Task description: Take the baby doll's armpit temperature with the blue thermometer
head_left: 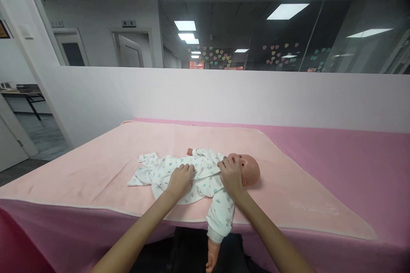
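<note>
A baby doll (251, 169) lies on its back, its head to the right. It wears a white baby outfit (201, 187) with a small printed pattern, and the flat, limp legs of the outfit spread to the left. My left hand (181, 181) is closed on the front of the outfit near the waist. At the collar, just under the doll's chin, my right hand (231, 175) has its fingers curled over the edge of the cloth. One doll arm (212, 254) hangs over the front edge towards me, while the far one lies beside the body.
Beneath the doll a peach towel (105, 153) with a pale hem covers much of a pink-covered table (358, 166). Behind the table stands a white low wall (224, 98) with glass above it. A doorway and a desk (24, 94) appear at the left.
</note>
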Demonstrator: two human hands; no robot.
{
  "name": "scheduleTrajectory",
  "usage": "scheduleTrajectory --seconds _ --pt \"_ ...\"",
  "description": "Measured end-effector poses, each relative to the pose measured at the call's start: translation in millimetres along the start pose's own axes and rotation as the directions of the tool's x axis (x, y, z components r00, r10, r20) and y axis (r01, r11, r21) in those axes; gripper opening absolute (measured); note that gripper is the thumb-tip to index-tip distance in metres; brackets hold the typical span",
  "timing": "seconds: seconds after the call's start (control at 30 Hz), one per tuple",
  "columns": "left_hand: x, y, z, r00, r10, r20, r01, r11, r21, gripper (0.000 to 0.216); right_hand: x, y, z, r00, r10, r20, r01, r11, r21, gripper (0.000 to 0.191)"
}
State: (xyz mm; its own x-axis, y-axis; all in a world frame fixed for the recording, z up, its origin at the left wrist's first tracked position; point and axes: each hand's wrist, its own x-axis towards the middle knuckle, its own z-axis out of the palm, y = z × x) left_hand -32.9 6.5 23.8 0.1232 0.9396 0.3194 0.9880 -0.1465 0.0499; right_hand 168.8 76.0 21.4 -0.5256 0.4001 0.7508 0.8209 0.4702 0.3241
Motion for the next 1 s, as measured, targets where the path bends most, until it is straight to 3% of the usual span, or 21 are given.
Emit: scheduleTrajectory --seconds 0.17,0.37,0.6,0.8,1.0 --pt "-1.6 6.9 -7.2 0.996 -0.089 0.007 0.089 0.992 -0.091 0.035 -14.1 6.8 5.6 0.995 -0.016 -0.096 0.024 0.996 0.087 0.028" --pt "-2.1 2.1 -11.9 0.988 -0.091 0.124 0.106 0.987 -0.122 0.050 -21.4 5.3 9.2 0.976 -0.007 -0.217 0.047 0.982 0.183 0.027" --pt "17.5 -8.8 -14.4 0.987 -0.053 -0.153 0.045 0.998 -0.050 0.042 -24.5 1.1 12.3 0.954 0.058 -0.293 0.011 0.973 0.229 0.022" --pt "-1.2 -37.6 -5.3 0.908 0.150 -0.392 -0.119 0.988 0.101 0.028 -25.4 0.1 15.9 0.932 0.103 -0.347 -0.019 0.971 0.237 0.020" --pt "-20.8 -50.1 -8.1 0.845 0.314 -0.432 -0.285 0.949 0.133 0.025 -24.1 0.2 14.9 0.936 0.100 -0.336 -0.006 0.963 0.269 0.024"
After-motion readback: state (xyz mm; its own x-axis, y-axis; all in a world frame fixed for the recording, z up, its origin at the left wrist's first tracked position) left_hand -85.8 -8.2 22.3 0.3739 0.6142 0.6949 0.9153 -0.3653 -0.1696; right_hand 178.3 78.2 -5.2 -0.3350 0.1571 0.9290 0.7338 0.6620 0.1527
